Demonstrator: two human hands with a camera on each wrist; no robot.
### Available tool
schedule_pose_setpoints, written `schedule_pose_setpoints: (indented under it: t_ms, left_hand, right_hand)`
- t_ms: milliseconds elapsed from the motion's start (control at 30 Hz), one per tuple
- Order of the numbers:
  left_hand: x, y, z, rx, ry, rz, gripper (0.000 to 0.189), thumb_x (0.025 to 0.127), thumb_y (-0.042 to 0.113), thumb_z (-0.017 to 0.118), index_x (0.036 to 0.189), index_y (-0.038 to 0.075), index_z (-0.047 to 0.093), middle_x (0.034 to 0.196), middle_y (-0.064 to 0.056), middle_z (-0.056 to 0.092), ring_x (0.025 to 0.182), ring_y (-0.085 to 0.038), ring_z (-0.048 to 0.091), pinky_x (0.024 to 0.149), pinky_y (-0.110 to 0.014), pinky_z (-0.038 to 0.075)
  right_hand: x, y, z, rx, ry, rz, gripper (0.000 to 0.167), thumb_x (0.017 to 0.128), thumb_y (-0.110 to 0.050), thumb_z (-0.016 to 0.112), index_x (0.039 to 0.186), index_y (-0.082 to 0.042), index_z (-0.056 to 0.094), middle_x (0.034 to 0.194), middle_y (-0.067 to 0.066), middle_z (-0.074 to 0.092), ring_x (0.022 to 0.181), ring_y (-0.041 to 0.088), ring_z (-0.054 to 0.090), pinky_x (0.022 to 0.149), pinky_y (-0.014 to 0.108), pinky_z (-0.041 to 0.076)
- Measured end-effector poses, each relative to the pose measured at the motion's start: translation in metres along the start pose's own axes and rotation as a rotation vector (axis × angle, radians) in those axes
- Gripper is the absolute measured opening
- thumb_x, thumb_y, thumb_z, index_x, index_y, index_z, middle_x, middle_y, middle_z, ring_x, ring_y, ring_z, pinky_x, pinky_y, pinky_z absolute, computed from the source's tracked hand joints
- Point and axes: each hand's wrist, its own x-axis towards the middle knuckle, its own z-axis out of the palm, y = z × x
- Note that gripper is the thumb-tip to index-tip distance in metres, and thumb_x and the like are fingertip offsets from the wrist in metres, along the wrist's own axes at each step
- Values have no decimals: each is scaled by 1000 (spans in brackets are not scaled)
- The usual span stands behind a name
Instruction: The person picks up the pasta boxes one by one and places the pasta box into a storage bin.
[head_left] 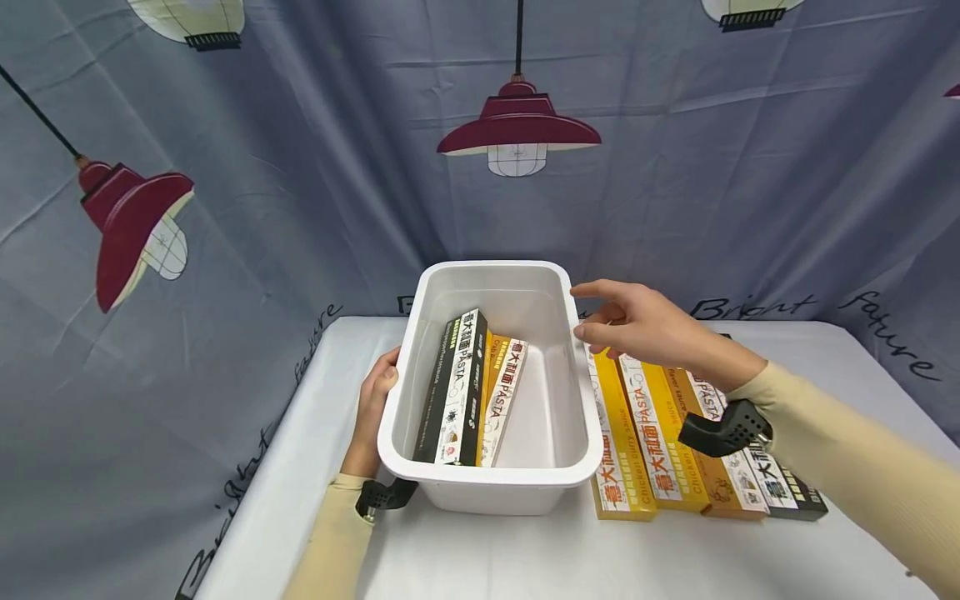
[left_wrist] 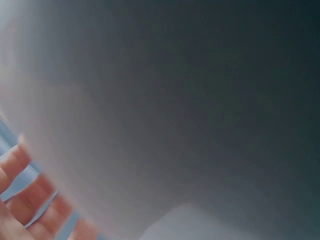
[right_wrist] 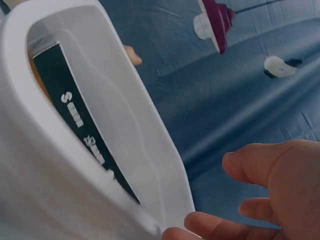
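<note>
While the left hand (head_left: pixel 377 408) presses against the outside of the white tub (head_left: pixel 491 477), the right hand (head_left: pixel 637 321) reaches in from the opposite side, fingertips right at the rim, though whether they actually touch it I cannot tell. That right grip is wide, with a clear gap between forefinger and thumb, and nothing held in it. Over on the left, the grip is wide too, fingers apart, and the left wrist view catches them laid along the tub's outer wall.

Look inside the tub: two pasta boxes, both to the left of its middle! The black box (head_left: pixel 457 387) leans nearest the left wall, and the orange box (head_left: pixel 502 400) is tucked just to its right, with bare tub floor beyond.

To the right of the tub, four more boxes make a row on the white bench (head_left: pixel 525 567). Nearest comes a yellow curry box (head_left: pixel 628 475), then a second yellow box (head_left: pixel 675 475), next a brown box (head_left: pixel 723 483), and farthest from the tub a black-ended box (head_left: pixel 787 487), partly covered by the right arm. Behind the tub hangs a blue-grey curtain (head_left: pixel 337 167), printed with a red lamp (head_left: pixel 517 121) directly above it.
</note>
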Motion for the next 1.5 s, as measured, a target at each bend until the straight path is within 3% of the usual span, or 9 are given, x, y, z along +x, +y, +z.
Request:
schedule_pose_setpoints:
  t_ms: [400, 600, 733, 833, 900, 967, 1067, 1267, 1500]
  left_hand:
    - [0, 1, -1, 44, -2, -36, 58, 99, 34, 38, 148, 4, 49, 144, -23, 53, 124, -30, 57, 92, -26, 53]
    - [0, 0, 1, 53, 7, -50, 56, 100, 39, 38, 146, 10, 52, 142, -18, 56, 121, -28, 58, 90, -28, 54]
    - [2, 0, 3, 34, -5, -45, 58, 98, 37, 39, 146, 6, 51, 143, -21, 55, 122, -28, 58, 91, -28, 54]
    - [2, 2, 3, 15, -3, -34, 57, 97, 31, 40, 145, 0, 51, 139, -23, 56, 117, -24, 61, 89, -26, 54]
    - [2, 4, 2, 9, 4, -21, 56, 97, 26, 40, 144, -3, 51, 135, -22, 58, 113, -20, 63, 88, -25, 54]
    - [2, 6, 0, 8, 10, -5, 54, 97, 22, 41, 143, -5, 51, 132, -18, 59, 111, -17, 63, 87, -24, 54]
    - [2, 9, -1, 18, 13, 12, 54, 97, 20, 41, 143, -6, 50, 130, -13, 60, 111, -16, 63, 87, -23, 54]
    - [2, 11, -2, 38, 21, 8, 52, 98, 17, 40, 143, -6, 50, 133, -19, 58, 111, -14, 62, 88, -23, 54]
    - [2, 13, -1, 65, 35, 28, 49, 100, 14, 41, 146, -3, 49, 136, -26, 56, 111, -10, 64, 87, -22, 56]
  right_hand:
    - [-49, 62, -14, -59, 45, 33, 55, 100, -21, 64, 148, -1, 46, 111, 16, 74, 82, 7, 66, 68, 28, 57]
    - [-82, 107, -19, -100, 129, 30, 57, 99, -14, 64, 149, 4, 43, 124, 28, 67, 89, -10, 62, 69, 24, 58]
    - [-111, 141, -19, -151, 217, 100, 59, 99, -12, 64, 148, 9, 40, 121, 32, 66, 86, -15, 57, 66, 19, 55]
    - [-131, 165, -14, -202, 279, 173, 63, 98, -14, 65, 149, 11, 37, 122, 39, 61, 92, 9, 69, 64, 20, 54]
    - [-141, 180, -10, -233, 296, 239, 69, 99, -17, 64, 151, 13, 30, 126, 44, 55, 97, 36, 70, 68, 33, 59]
    - [-150, 193, -7, -250, 298, 307, 73, 100, -20, 62, 152, 14, 24, 129, 48, 48, 103, 62, 58, 73, 51, 59]
    - [-159, 209, -3, -252, 279, 417, 79, 102, -28, 58, 154, 15, 16, 134, 51, 39, 111, 68, 47, 80, 70, 50]
    - [-172, 233, 8, -191, 205, 545, 82, 104, -35, 53, 153, 17, 13, 136, 53, 31, 115, 71, 42, 84, 70, 49]
    - [-180, 249, 23, -176, 149, 516, 80, 100, -36, 61, 149, 16, 25, 136, 55, 33, 114, 69, 50, 83, 63, 54]
